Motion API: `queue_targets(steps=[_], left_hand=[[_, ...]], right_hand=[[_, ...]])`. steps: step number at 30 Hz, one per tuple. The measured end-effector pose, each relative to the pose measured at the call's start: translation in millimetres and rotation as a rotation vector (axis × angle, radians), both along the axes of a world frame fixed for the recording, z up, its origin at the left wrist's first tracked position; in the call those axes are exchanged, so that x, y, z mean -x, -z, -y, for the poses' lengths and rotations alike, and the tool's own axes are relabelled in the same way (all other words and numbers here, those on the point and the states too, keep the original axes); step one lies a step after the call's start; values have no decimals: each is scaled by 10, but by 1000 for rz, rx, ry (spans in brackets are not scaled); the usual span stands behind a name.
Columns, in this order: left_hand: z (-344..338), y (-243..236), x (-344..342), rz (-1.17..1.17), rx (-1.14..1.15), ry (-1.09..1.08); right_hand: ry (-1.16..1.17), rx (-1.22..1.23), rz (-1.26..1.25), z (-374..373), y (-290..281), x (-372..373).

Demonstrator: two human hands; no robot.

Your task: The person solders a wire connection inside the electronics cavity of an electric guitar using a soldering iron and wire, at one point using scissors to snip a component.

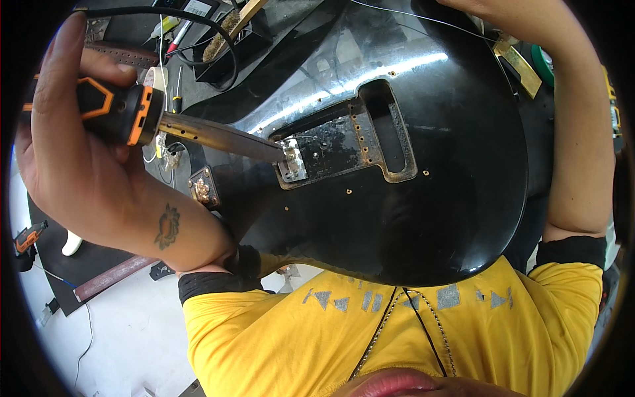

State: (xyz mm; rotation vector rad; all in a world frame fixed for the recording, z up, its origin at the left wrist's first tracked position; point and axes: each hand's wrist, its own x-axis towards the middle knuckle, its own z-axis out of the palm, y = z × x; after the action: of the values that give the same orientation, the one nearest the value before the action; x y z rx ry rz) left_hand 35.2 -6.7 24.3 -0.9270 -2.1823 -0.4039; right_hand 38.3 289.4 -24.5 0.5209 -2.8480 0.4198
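My left hand [73, 126] is wrapped around the black and orange handle of a soldering iron [211, 134], whose perforated metal barrel slants right. Its tip meets a silvery metal plate [292, 161] at the left end of a recessed cavity [331, 149]. The cavity is cut into a glossy black electric guitar body [463, 172], lying back side up against my chest. A small plate with copper-coloured screws [204, 187] sits by the neck joint. My right forearm reaches across the upper right; the hand itself is outside the picture.
A wooden-handled brush [225, 36] rests in a black box at the top left, with a black cable [159, 11] looping past. Nearby are a tape roll [156, 78] and screwdriver [177, 96]. A thin wire [423, 18] crosses the body's far edge. A brass-coloured piece [519, 68] lies right.
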Motion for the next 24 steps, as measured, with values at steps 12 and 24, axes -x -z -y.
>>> queue_targets(steps=[12, 24], left_hand=[[87, -34, 97, 17, 104, -34], [-62, 47, 97, 187, -193, -51]], right_hand=[[-67, 7, -70, -79, 53, -12], [-69, 4, -58, -85, 50, 0]])
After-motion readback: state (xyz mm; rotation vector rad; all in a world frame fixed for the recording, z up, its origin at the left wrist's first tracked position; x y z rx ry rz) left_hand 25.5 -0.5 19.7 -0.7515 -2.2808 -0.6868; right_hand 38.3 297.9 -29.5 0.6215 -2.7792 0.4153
